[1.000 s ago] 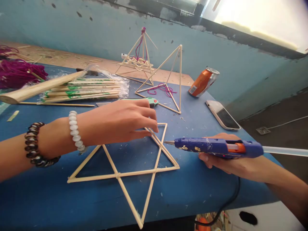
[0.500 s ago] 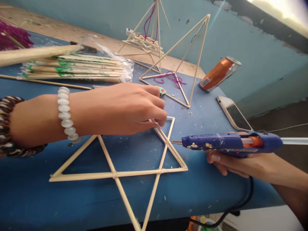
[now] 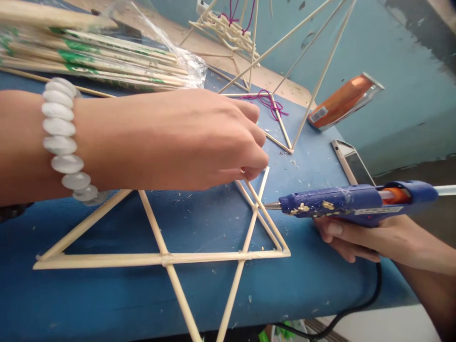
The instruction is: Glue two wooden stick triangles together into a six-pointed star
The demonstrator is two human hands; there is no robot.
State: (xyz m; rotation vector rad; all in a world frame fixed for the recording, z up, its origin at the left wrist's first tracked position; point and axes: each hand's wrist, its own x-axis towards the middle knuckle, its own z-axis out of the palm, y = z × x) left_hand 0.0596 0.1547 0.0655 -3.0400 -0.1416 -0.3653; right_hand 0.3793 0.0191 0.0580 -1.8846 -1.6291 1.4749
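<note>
A star-shaped frame of wooden sticks [image 3: 117,260] lies flat on the blue table. My left hand [image 3: 213,142], with a white bead bracelet [image 3: 59,126] at the wrist, reaches across it with curled fingers. Those fingers close on the upper end of a thin wooden stick [image 3: 268,212] at the star's right side; the fingertips are partly hidden. Around the handle of a blue hot glue gun [image 3: 331,202] wraps my right hand [image 3: 356,240]. The metal nozzle points left, close to where sticks cross; I cannot tell whether it touches. A clear glue stick [image 3: 446,190] protrudes from the gun's rear.
Plastic-wrapped chopsticks [image 3: 117,64] lie at the back left. Behind the star stands a stick pyramid [image 3: 281,130] with purple yarn [image 3: 272,102]. An orange can [image 3: 342,102] leans near the wall, with a phone [image 3: 351,161] before it. A black cord [image 3: 370,297] hangs over the table's front edge.
The view has shifted closer and tilted. Between the held stick and the one beside it, the gap is wider now. The glue gun's nozzle stays near the same crossing.
</note>
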